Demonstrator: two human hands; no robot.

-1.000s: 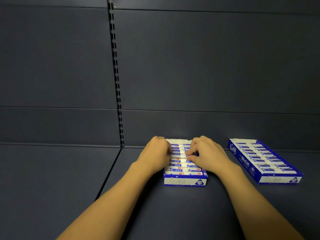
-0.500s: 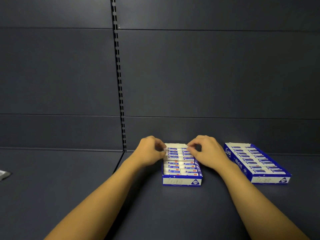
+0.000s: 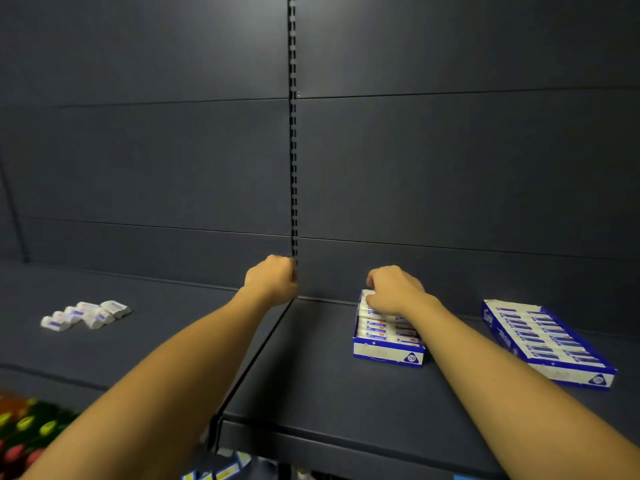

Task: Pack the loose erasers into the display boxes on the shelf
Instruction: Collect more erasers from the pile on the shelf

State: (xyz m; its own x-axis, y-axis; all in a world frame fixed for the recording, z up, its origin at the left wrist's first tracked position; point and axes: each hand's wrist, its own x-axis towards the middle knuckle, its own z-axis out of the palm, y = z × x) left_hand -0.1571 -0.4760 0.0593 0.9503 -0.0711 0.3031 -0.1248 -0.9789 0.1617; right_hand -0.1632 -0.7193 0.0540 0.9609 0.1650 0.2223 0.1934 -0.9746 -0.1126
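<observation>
A blue-and-white display box (image 3: 388, 353) filled with rows of erasers stands on the dark shelf (image 3: 311, 375). My right hand (image 3: 394, 289) is over its far end, with thumb and fingers curled on an eraser (image 3: 367, 308) in the back row. My left hand (image 3: 273, 278) hovers left of the box, off it, near the shelf seam; its fingers are loosely curled and nothing shows in them. A pile of several loose wrapped erasers (image 3: 86, 315) lies far to the left. A second, longer display box (image 3: 547, 344) full of erasers sits at the right.
A slotted upright (image 3: 293, 150) runs down the dark back panel between the two shelf sections. Below the shelf's front edge, colourful goods (image 3: 24, 431) show at the lower left and more blue packaging (image 3: 221, 471) at the bottom middle.
My left hand has let go of the box and moved left and up. The view has swung left, bringing the loose erasers into sight. My right hand stays at the box's far end.
</observation>
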